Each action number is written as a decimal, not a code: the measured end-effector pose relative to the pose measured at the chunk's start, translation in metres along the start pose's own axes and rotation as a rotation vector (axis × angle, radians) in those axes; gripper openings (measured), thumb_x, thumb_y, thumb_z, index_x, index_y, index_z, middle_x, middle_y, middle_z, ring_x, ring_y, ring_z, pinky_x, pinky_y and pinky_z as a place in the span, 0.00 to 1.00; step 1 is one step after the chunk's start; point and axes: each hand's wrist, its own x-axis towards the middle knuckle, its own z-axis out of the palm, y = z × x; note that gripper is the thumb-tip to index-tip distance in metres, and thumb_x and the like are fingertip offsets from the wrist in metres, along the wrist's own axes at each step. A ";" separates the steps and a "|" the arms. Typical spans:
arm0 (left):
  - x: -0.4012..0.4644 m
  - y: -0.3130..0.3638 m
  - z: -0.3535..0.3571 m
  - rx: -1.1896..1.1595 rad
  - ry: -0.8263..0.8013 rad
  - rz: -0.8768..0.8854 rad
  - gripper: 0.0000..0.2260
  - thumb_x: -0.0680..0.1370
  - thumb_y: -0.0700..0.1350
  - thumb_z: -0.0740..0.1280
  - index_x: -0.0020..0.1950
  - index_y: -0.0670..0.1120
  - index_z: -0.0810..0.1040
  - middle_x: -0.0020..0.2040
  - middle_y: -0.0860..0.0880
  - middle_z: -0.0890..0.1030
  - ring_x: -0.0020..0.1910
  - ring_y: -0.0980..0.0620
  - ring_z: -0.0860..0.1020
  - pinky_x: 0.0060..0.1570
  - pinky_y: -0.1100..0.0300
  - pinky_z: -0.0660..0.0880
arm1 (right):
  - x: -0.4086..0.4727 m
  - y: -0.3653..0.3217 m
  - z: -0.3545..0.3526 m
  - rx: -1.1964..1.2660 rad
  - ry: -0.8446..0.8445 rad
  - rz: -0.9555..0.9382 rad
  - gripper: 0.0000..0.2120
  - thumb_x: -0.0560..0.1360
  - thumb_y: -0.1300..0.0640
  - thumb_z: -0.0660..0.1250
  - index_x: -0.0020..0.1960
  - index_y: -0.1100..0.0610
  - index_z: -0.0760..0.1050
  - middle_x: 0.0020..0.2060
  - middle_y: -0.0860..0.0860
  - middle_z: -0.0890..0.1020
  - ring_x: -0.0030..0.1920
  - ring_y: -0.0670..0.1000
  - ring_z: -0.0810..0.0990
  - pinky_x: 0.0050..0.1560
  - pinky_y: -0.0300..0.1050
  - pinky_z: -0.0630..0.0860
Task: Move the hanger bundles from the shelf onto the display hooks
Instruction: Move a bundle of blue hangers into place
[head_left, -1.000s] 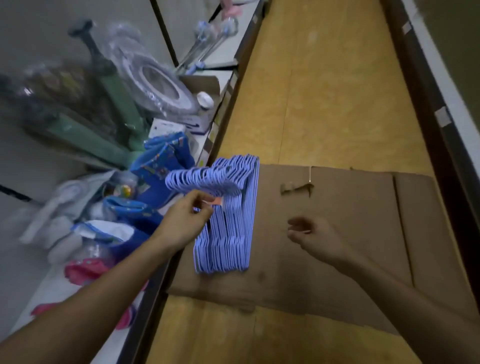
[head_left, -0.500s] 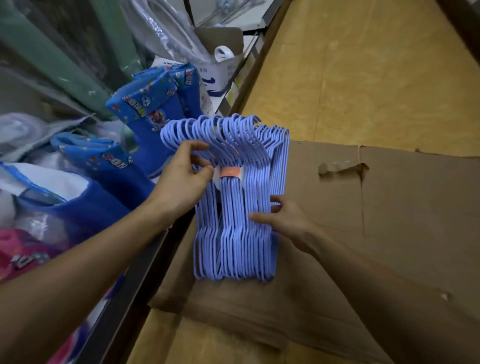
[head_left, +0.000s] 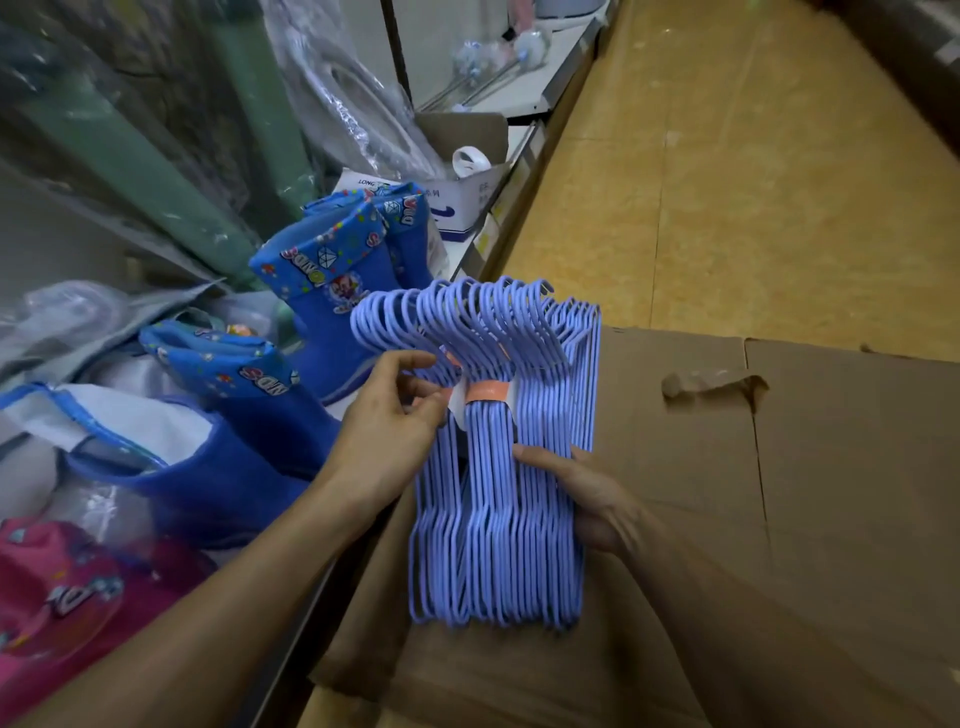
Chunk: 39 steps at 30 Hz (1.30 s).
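Head view, steeply down, seemingly close.

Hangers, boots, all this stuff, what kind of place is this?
Probably a shop, maybe its stockroom. The hangers are a banded bundle of identical new ones, held by the left hand and right hand. Beside them a shelf holds children's blue boots and plastic-wrapped goods.

- blue printed boots (head_left: 332, 291) at centre left
- flattened brown cardboard (head_left: 779, 493) at lower right, over yellow floor (head_left: 727, 182)
- white box (head_left: 462, 202) at upper centre
- pink item (head_left: 62, 597) at lower left
- plastic-wrapped green rolls (head_left: 156, 171) at upper left
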 end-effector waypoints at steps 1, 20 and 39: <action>0.001 -0.001 0.002 -0.001 -0.003 -0.008 0.13 0.79 0.42 0.66 0.63 0.52 0.72 0.47 0.51 0.80 0.49 0.50 0.81 0.55 0.43 0.78 | -0.002 -0.003 -0.002 0.017 -0.015 -0.003 0.18 0.71 0.61 0.75 0.60 0.61 0.79 0.51 0.61 0.85 0.50 0.63 0.85 0.48 0.60 0.82; 0.036 0.060 0.105 0.663 -0.306 0.863 0.26 0.79 0.63 0.52 0.76 0.59 0.64 0.75 0.53 0.66 0.71 0.50 0.68 0.68 0.51 0.67 | -0.076 -0.043 -0.153 -0.201 -0.128 0.121 0.24 0.68 0.57 0.77 0.61 0.63 0.78 0.57 0.63 0.82 0.53 0.61 0.83 0.54 0.56 0.81; 0.030 0.064 0.144 0.574 -0.206 0.929 0.22 0.81 0.57 0.55 0.75 0.57 0.68 0.73 0.55 0.70 0.64 0.51 0.75 0.54 0.53 0.76 | -0.116 -0.007 -0.112 -1.221 0.518 -0.208 0.65 0.60 0.22 0.65 0.78 0.49 0.30 0.79 0.47 0.48 0.78 0.52 0.51 0.75 0.56 0.54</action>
